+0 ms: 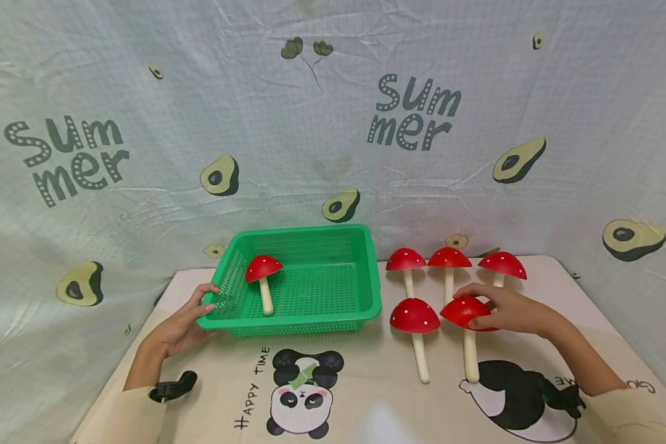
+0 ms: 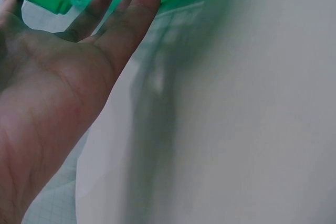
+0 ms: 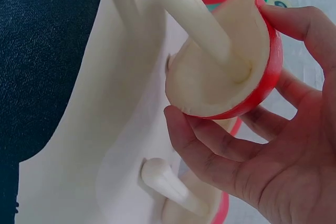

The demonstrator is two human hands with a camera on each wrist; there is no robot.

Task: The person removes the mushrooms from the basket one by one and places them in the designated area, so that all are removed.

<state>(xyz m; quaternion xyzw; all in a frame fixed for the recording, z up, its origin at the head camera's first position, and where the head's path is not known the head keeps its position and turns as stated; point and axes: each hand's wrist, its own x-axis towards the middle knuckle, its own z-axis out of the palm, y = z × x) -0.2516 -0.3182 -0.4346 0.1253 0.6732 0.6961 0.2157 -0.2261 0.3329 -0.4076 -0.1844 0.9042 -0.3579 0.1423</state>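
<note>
My left hand (image 1: 184, 322) holds the left rim of a green plastic basket (image 1: 305, 324). In the left wrist view the hand's fingers (image 2: 126, 24) reach along the basket's outside. Inside the basket, toward its left, lies a toy mushroom (image 1: 264, 271) with a white-dotted red cap and pale stem. To the right of the basket, my right hand (image 1: 513, 311) grips another mushroom (image 1: 467, 311) by its cap. The right wrist view shows thumb and fingers round the cap's edge, with the cap's hollow pale underside (image 3: 210, 85) and the stem facing the camera.
Beside the held mushroom lies a similar mushroom (image 1: 414, 316). Behind them is a row of three more: left (image 1: 406, 259), middle (image 1: 449, 258) and right (image 1: 502, 264). A printed cloth (image 1: 222, 382) covers the table; a patterned curtain (image 1: 288, 154) hangs behind.
</note>
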